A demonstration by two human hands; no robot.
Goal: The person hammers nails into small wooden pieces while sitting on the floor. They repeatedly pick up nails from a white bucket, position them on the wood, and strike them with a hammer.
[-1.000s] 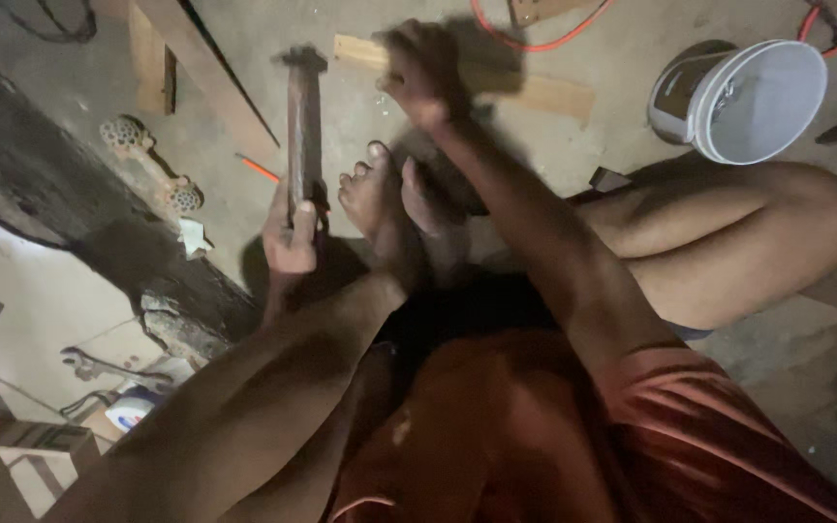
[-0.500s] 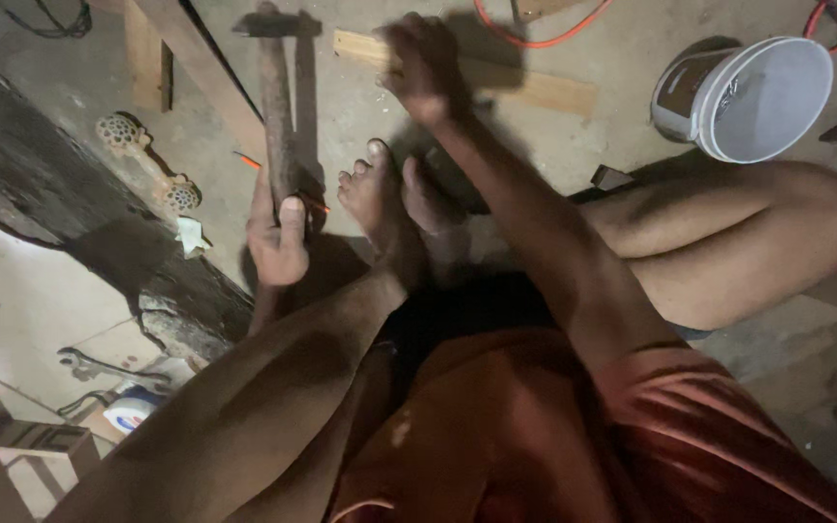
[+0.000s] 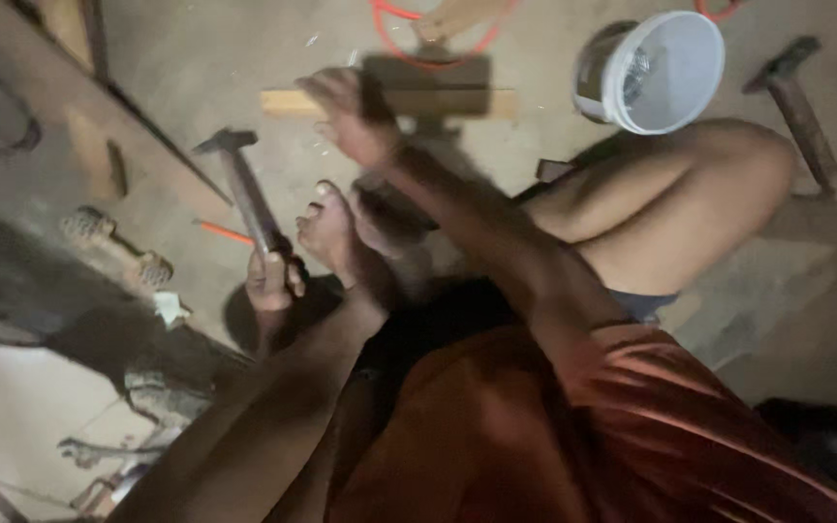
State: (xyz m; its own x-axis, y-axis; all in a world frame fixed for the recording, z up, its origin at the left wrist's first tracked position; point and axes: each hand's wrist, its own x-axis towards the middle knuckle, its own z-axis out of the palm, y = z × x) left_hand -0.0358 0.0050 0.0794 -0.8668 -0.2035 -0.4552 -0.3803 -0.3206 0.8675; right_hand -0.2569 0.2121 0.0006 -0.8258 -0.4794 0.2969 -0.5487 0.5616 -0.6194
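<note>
Left hand [image 3: 271,283] fists hammer [image 3: 242,189] low on the handle for swing leverage. Right hand [image 3: 346,111], fingers curled, pins wood strip [image 3: 389,102] beside hammer head; what it pinches, cannot tell.

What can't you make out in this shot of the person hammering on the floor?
- Head view: whatever the right hand touches on the wooden strip is lost to motion blur.
- The hammer handle's lower end is hidden inside the left hand.
- The white bucket holds something too dim to identify.
- The red cable is cut off by the top edge.
</note>
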